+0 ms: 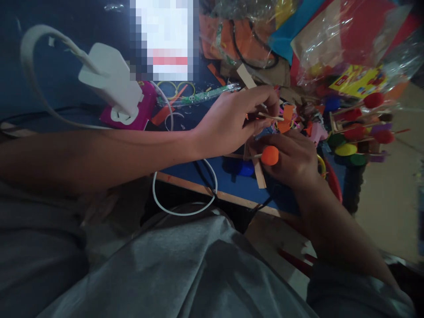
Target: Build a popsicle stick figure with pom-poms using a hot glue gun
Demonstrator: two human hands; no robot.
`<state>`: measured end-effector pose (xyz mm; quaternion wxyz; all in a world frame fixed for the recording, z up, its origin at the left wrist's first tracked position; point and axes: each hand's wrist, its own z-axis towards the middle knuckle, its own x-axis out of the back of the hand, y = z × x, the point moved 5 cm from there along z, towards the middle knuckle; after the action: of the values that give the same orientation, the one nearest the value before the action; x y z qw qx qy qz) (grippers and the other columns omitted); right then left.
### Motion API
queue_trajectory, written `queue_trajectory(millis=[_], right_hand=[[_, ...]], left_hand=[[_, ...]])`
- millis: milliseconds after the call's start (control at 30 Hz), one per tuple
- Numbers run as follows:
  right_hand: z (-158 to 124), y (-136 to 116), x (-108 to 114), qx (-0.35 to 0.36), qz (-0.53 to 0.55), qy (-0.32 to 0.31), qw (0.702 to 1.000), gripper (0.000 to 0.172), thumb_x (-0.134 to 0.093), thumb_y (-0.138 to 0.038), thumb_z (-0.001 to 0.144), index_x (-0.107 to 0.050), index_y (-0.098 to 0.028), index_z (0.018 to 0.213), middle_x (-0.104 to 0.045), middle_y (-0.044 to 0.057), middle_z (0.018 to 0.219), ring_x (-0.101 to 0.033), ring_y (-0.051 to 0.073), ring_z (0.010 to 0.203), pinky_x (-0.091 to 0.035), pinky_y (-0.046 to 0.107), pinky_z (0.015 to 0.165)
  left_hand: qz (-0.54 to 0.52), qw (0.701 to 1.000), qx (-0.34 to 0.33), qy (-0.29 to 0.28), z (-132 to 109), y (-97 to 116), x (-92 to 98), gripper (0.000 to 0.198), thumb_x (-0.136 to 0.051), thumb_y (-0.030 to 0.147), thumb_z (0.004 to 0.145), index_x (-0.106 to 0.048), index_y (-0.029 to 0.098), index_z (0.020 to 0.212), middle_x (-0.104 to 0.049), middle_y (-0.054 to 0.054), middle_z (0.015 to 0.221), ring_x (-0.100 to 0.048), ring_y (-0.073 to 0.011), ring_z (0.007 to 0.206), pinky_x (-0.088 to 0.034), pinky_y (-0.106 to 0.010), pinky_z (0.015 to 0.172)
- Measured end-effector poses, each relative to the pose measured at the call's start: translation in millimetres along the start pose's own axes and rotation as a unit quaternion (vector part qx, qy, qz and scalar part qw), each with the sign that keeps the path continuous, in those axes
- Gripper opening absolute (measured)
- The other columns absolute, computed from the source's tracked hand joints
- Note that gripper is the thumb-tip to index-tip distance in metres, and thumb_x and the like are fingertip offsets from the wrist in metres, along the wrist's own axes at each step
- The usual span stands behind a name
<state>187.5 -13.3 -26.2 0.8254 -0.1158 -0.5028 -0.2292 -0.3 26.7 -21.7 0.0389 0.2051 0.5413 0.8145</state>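
Note:
My left hand point(232, 117) reaches in from the left, its thumb and fingers pinched around a thin wooden stick point(271, 117). Just below it, my right hand point(291, 154) is closed, its fingers curled around a small piece made of wooden sticks, most of it hidden. From that piece a flat wooden strip point(259, 172) points down toward the table edge. An orange ball point(270, 155) on a thin stick shows in front of the right hand. A blue ball point(245, 168) lies close under the strip. Scraps of orange paper point(286, 115) sit past the fingertips.
A white charger point(111, 75) is plugged into a magenta socket box point(145, 101), its white cable looping over the table edge. Several stick pieces with coloured balls point(359, 132) stand at right. Plastic bags point(361, 48) and coloured sheets fill the back right. A bright, blurred-out screen point(168, 39) stands behind.

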Motion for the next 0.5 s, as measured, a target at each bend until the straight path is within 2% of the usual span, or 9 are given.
queue_trajectory(millis=[100,233,367,500], right_hand=[[-0.1,1.4,-1.0,-0.017,-0.005,-0.012,1.0,0.013,-0.066,-0.03,0.104,-0.076,-0.028,0.112,-0.086,0.005,0.108,-0.072,0.022,0.076,-0.051,0.042,0.067],[2.4,-0.2,-1.0,-0.014,0.006,-0.008,1.0,0.022,-0.065,-0.03,0.103,-0.077,-0.026,0.121,-0.085,0.007,0.11,-0.073,0.023,0.079,-0.05,0.042,0.066],[1.4,3.1,-3.9,-0.033,0.02,-0.017,0.999,0.017,-0.066,-0.028,0.1,-0.077,-0.025,0.113,-0.084,0.008,0.11,-0.073,0.024,0.082,-0.051,0.042,0.068],[-0.4,4.2,-5.5,-0.021,0.019,-0.013,1.0,0.015,-0.067,-0.024,0.095,-0.076,-0.023,0.108,-0.084,0.008,0.113,-0.071,0.023,0.08,-0.052,0.041,0.07]], left_hand=[[0.008,1.0,-0.01,-0.002,-0.4,0.7,0.2,0.007,-0.073,0.027,0.102,-0.069,0.025,0.108,-0.078,-0.002,0.115,-0.079,-0.0237,0.118,-0.064,-0.041,0.105],[0.01,1.0,0.004,-0.001,-1.1,2.8,1.3,0.018,-0.075,0.025,0.099,-0.065,0.027,0.114,-0.076,-0.001,0.119,-0.078,-0.0255,0.121,-0.064,-0.04,0.101],[0.037,0.999,-0.003,0.02,-0.9,6.5,3.8,0.024,-0.075,0.024,0.096,-0.062,0.026,0.116,-0.073,-0.006,0.122,-0.075,-0.0272,0.119,-0.062,-0.044,0.102],[0.101,0.994,-0.003,0.05,-1.6,-2.6,5.5,0.038,-0.077,0.025,0.09,-0.057,0.024,0.122,-0.067,-0.011,0.127,-0.068,-0.0309,0.122,-0.058,-0.053,0.108]])
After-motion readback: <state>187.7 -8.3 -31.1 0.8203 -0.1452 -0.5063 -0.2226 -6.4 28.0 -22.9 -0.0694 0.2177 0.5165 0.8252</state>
